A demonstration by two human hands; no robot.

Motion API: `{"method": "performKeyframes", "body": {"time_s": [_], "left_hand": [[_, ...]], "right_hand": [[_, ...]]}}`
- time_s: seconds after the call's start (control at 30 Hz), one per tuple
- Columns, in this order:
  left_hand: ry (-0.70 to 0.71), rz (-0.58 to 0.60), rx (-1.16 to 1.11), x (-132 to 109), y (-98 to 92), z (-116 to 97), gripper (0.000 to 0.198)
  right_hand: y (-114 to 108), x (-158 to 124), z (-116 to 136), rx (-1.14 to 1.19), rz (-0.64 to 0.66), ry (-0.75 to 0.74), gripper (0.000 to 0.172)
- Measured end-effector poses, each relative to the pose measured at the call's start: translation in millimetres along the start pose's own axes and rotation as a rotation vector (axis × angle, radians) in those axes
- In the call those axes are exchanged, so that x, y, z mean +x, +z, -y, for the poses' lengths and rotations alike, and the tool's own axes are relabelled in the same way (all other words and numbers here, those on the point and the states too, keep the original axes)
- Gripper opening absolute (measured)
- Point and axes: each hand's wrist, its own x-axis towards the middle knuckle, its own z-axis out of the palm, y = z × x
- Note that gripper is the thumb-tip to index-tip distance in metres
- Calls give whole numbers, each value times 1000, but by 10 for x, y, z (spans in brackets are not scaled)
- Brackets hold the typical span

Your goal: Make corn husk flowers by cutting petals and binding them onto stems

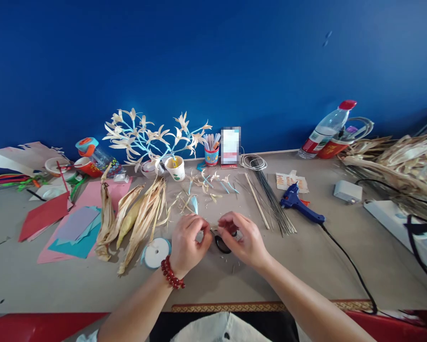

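Note:
My left hand [188, 242], with a red bead bracelet [172, 274] at the wrist, is closed with thumb and forefinger pinched together. Facing it, my right hand [244, 240] curls its fingers toward the thumb. Whatever the fingertips of either hand hold is too small to make out. Beneath my right fingers lies a black loop [222, 244], possibly a scissors handle, partly hidden. A roll of pale blue tape [157, 252] lies beside my left wrist. Just beyond the hands are several small husk flowers [215, 177] with blue stems and a pale blue piece [194, 205].
Dried corn husks [142, 213] and coloured paper [78, 232] lie at left. White cups hold husk flowers [156, 133] at the back. Thin wires [276, 202], a blue glue gun [301, 204] with its cord, and a power strip [395, 228] are at right.

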Motion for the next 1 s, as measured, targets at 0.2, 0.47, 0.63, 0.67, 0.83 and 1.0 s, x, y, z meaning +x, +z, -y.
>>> {"method": "performKeyframes", "body": {"time_s": [0.2, 0.47, 0.63, 0.67, 0.83, 1.0], "left_hand": [[20, 49, -6, -29, 49, -37, 14], [-94, -1, -94, 0, -35, 36, 12], [-41, 51, -114, 6, -16, -40, 7], [-31, 47, -92, 4, -6, -49, 10], [-1, 38, -42, -10, 23, -45, 15], [32, 55, 0, -31, 38, -51, 16]], "right_hand": [[31, -7, 17, -97, 56, -38, 9], [-29, 12, -44, -90, -76, -37, 12], [4, -9, -44, -131, -50, -77, 13], [12, -15, -38, -132, -51, -88, 14], [45, -24, -9, -126, 11, -97, 5], [50, -8, -17, -168, 26, -114, 10]]}}
